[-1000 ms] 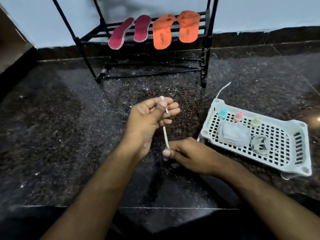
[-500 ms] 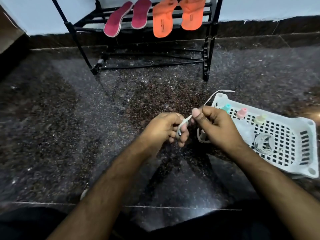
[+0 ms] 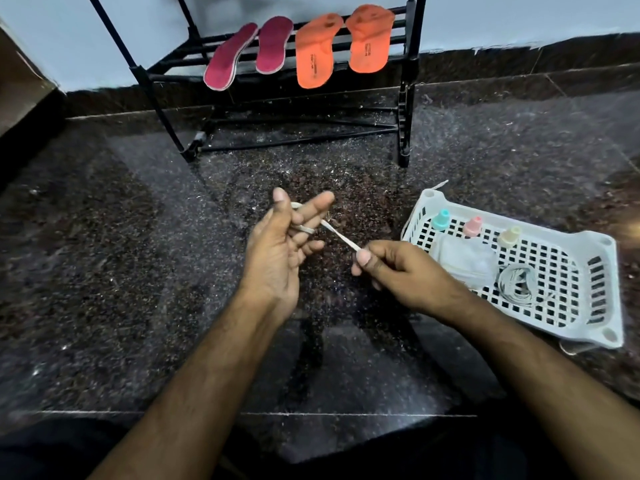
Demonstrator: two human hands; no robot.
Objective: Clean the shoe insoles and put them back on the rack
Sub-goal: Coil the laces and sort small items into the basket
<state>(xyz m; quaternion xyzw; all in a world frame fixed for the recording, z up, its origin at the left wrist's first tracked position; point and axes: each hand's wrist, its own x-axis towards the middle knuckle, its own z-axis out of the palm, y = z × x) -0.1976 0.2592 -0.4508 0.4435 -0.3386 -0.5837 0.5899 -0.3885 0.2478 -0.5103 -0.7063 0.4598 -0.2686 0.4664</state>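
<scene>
Open dark stone floor (image 3: 114, 271) to the left of the hands, wide and bare, with easy passage there. Straight ahead, a clear strip of floor runs up to the black rack (image 3: 403, 98), whose low crossbars and two front legs bar the way underneath. On its shelf, two maroon insoles (image 3: 249, 51) and two orange insoles (image 3: 341, 45) hang over the front edge, with a narrow gap between the pairs. To the right, the white basket (image 3: 585, 237) blocks the floor, close beside the right hand (image 3: 398, 271). A taut white lace (image 3: 341, 237) spans between the right hand and the left hand (image 3: 280, 251), closing that gap.
</scene>
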